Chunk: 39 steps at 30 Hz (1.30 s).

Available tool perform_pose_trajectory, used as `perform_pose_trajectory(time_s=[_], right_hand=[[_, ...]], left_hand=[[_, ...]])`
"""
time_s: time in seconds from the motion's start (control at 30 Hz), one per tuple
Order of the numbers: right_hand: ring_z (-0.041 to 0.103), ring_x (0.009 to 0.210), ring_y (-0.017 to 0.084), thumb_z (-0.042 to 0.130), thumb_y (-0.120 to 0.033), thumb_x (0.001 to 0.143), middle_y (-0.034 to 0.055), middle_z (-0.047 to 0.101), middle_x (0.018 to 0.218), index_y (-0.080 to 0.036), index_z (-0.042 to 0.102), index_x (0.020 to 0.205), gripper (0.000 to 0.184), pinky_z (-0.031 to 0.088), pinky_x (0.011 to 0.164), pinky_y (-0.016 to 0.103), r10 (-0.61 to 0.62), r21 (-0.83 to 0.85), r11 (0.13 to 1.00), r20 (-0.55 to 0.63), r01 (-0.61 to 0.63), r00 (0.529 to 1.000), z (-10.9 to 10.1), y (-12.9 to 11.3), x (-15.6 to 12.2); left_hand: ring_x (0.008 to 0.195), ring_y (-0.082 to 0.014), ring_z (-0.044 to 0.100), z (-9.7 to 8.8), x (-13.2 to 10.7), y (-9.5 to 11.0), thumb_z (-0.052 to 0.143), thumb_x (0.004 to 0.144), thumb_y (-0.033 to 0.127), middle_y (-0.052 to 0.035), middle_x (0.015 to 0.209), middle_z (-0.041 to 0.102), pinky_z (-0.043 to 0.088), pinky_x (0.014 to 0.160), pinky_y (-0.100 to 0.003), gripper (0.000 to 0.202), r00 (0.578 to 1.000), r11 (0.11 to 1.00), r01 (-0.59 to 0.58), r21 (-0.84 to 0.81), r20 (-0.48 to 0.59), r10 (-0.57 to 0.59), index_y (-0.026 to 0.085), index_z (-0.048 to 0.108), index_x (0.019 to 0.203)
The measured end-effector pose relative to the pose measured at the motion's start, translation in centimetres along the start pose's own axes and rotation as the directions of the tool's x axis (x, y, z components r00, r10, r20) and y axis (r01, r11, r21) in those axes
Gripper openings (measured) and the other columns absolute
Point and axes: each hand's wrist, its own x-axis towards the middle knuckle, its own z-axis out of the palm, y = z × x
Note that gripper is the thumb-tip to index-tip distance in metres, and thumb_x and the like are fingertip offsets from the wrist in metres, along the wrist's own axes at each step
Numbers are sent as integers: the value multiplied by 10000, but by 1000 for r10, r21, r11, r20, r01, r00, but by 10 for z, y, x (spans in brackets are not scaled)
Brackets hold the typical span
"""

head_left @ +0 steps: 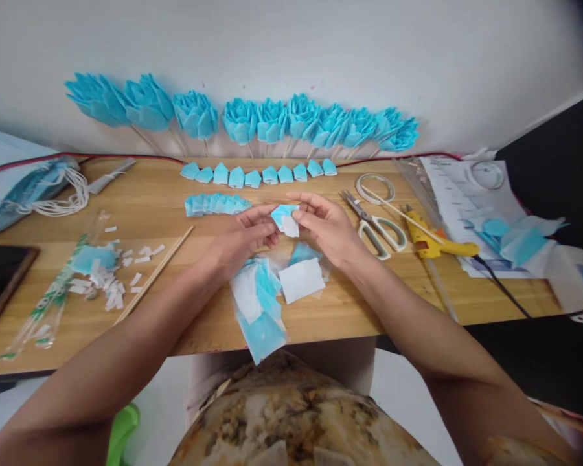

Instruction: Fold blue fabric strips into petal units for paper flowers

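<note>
Both hands meet over the middle of the wooden table (165, 213). My left hand (240, 241) and my right hand (326, 228) pinch the same small folded piece of blue and white paper (285, 219) between their fingertips. Just below the hands lies a loose pile of blue and white paper squares (267, 291), reaching to the table's front edge. Behind the hands sits a fanned stack of folded blue petals (214, 204), and farther back a row of several single folded petals (260, 175).
Blue paper flowers on sticks (243, 120) lean along the wall. Scissors (375, 225), a yellow glue gun (434, 244) and a tape roll (375, 188) lie to the right. A wooden skewer (155, 275), white paper scraps (107, 281) and white cords (61, 197) lie left.
</note>
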Motion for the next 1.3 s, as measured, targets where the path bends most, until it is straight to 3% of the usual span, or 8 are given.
perform_pose_trajectory(time_s=[0.1, 0.23, 0.57, 0.87, 1.03, 1.13, 1.23, 1.3], right_hand=[[587, 684, 116, 746, -311, 783, -44, 621, 740, -240, 698, 1122, 349, 513, 715, 291, -5, -18, 1000, -3, 5, 1000, 1, -2, -1], [594, 697, 110, 746, -308, 788, -42, 634, 760, -231, 704, 1114, 337, 514, 709, 283, -19, -45, 999, 7, 19, 1000, 2, -4, -2], [580, 698, 113, 754, -330, 787, -33, 632, 776, -227, 694, 1137, 369, 487, 654, 270, -76, -149, 985, 50, 83, 996, 4, -4, -4], [573, 685, 110, 738, -348, 811, -37, 631, 764, -228, 678, 1163, 377, 478, 639, 261, -111, -239, 962, 85, 129, 990, 3, -1, -4], [649, 750, 142, 653, -376, 900, -9, 696, 822, -236, 664, 1198, 329, 554, 728, 308, -141, -296, 940, 110, 168, 984, 1, -3, -5], [687, 916, 182, 576, -270, 933, 34, 744, 1033, -254, 648, 1238, 314, 573, 811, 354, -325, -494, 802, 110, 335, 939, -1, -8, -8], [650, 1129, 232, 568, -144, 886, 52, 710, 1234, -275, 642, 1233, 379, 546, 938, 424, -530, -669, 516, 241, 535, 813, -3, -9, -8], [619, 1202, 255, 573, -119, 874, 53, 689, 1282, -284, 649, 1186, 361, 499, 1017, 480, -582, -698, 358, 352, 620, 733, -3, -8, -7]], left_hand=[[638, -111, 598, 3, -1, 2, 861, 724, 270, 2, 724, 678, 460, 653, -261, 262, 999, 996, 33, 79, 28, -35, 179, 753, 944], [617, -103, 567, 4, -2, 2, 868, 718, 395, 7, 664, 645, 436, 632, -257, 290, 1000, 977, -8, 211, 9, 6, 164, 698, 761], [612, -104, 553, 2, -2, 1, 850, 715, 436, 15, 661, 639, 433, 625, -254, 330, 997, 932, -47, 359, -37, 64, 163, 689, 807], [574, -91, 538, 4, -2, 3, 825, 738, 400, 32, 628, 627, 422, 593, -232, 277, 994, 926, -47, 375, -78, 82, 174, 683, 813], [561, -83, 539, 1, 0, 0, 829, 746, 330, 27, 618, 620, 435, 595, -229, 224, 991, 966, -57, 253, -106, 86, 170, 672, 744], [552, -78, 546, 2, 0, 1, 840, 728, 277, 30, 614, 604, 433, 573, -221, 229, 989, 991, -43, 126, -134, 60, 164, 643, 701], [561, -79, 565, 4, -1, 4, 846, 717, 241, 27, 632, 615, 436, 560, -215, 222, 991, 999, -27, 35, -129, 31, 158, 640, 706], [567, -76, 568, 4, -1, 5, 849, 718, 235, 23, 649, 632, 443, 567, -214, 217, 993, 999, -32, 8, -116, 33, 156, 647, 720]])
